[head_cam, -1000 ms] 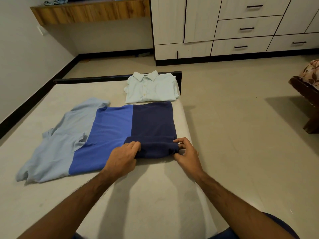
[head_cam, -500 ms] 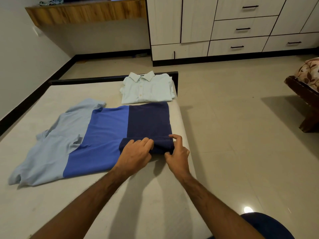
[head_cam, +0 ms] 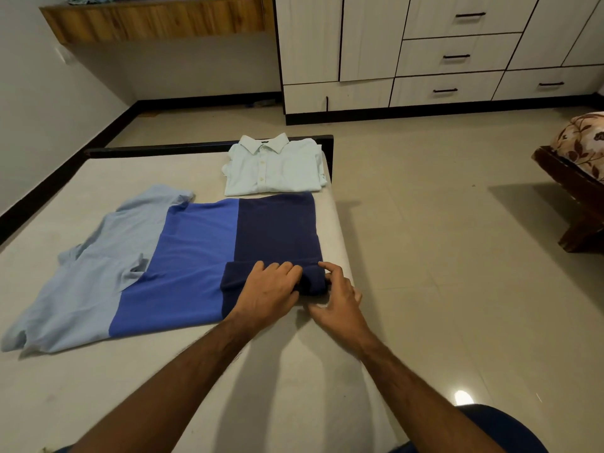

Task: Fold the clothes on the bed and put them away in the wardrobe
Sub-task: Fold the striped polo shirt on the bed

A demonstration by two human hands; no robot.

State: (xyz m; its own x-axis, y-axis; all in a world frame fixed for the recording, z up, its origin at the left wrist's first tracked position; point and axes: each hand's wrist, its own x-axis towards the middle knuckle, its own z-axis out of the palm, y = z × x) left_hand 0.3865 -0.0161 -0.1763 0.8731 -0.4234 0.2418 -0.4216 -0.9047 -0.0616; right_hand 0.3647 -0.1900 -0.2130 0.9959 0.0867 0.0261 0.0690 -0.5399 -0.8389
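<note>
A three-tone blue polo shirt (head_cam: 183, 256) lies flat across the bed (head_cam: 98, 387), light blue at the left, navy at the right. Its navy hem is turned up into a small roll near the bed's right edge. My left hand (head_cam: 268, 292) lies on that roll with fingers curled over the fabric. My right hand (head_cam: 340, 292) pinches the right end of the roll, forefinger on top. A folded pale mint button shirt (head_cam: 274, 168) sits behind it at the bed's far right corner. The white wardrobe (head_cam: 425, 50) stands across the floor.
The wardrobe has closed doors and several drawers with black handles. A wooden shelf (head_cam: 157, 21) hangs on the far wall with a crumpled cloth on top. A dark wooden seat with a floral cushion (head_cam: 581, 165) stands at the right. Tiled floor lies between bed and wardrobe.
My left hand slid right along the navy hem toward my right hand. The rolled fold of the hem got a little thicker and my right forefinger now lies on top of it.
</note>
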